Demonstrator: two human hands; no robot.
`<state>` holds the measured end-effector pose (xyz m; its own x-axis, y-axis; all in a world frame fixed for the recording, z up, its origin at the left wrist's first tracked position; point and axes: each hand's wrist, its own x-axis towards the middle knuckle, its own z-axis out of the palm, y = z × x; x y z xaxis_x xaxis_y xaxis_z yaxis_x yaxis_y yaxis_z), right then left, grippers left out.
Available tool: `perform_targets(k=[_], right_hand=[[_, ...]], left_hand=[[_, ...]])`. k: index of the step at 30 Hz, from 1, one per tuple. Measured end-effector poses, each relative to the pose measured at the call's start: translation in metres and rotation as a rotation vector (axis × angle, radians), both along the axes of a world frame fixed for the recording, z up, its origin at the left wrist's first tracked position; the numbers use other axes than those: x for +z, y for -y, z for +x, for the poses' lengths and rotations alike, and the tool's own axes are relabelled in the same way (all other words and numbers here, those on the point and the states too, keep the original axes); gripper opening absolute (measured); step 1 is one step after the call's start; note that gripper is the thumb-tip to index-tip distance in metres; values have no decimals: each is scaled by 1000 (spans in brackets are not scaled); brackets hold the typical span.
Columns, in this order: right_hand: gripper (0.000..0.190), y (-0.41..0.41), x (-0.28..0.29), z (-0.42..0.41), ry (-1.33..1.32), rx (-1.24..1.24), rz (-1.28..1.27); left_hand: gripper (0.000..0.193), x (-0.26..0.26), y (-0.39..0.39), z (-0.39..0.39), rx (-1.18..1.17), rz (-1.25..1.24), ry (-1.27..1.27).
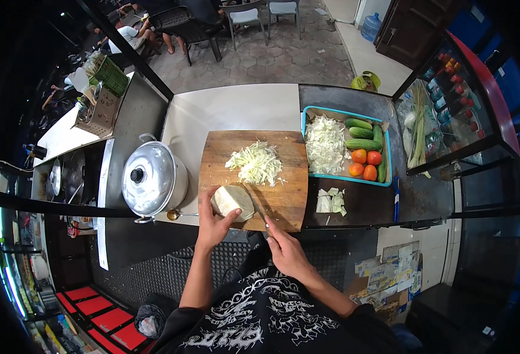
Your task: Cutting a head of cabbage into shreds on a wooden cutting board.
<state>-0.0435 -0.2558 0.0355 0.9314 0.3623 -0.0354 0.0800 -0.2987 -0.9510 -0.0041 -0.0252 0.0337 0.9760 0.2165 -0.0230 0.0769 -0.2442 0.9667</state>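
Observation:
On a wooden cutting board lies a cut piece of cabbage, its pale flat face turned to the left. My left hand holds it there, thumb on the near side and fingers on the far left. A kitchen knife is gripped by its handle in my right hand. Its blade runs up and to the left, close along the right side of the cabbage; I cannot tell if it touches. Beyond the blade sits a loose heap of shredded cabbage.
Right of the board, a blue-rimmed tray holds shredded cabbage, cucumbers and tomatoes. Cabbage scraps and a blue-handled tool lie nearer. A lidded metal pot stands left, near a ladle. A glass case rises at right.

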Motion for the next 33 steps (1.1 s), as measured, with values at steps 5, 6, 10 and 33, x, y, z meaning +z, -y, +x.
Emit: perform_targets(k=[5,6,10,33], right_hand=[[56,-8,-1,0,46,55,-109],[56,-6,1,2,48,58,-109],[57,-2,7,6,-92,123,-197],[57,9,10,-19,-117,124,-344]], left_hand=[[86,9,7,-4,-49,79,17],[89,10,6,-4,-70,165,18],[99,11,-1,4,-94,353,-65],[104,16,12,5,-33,563,-84]])
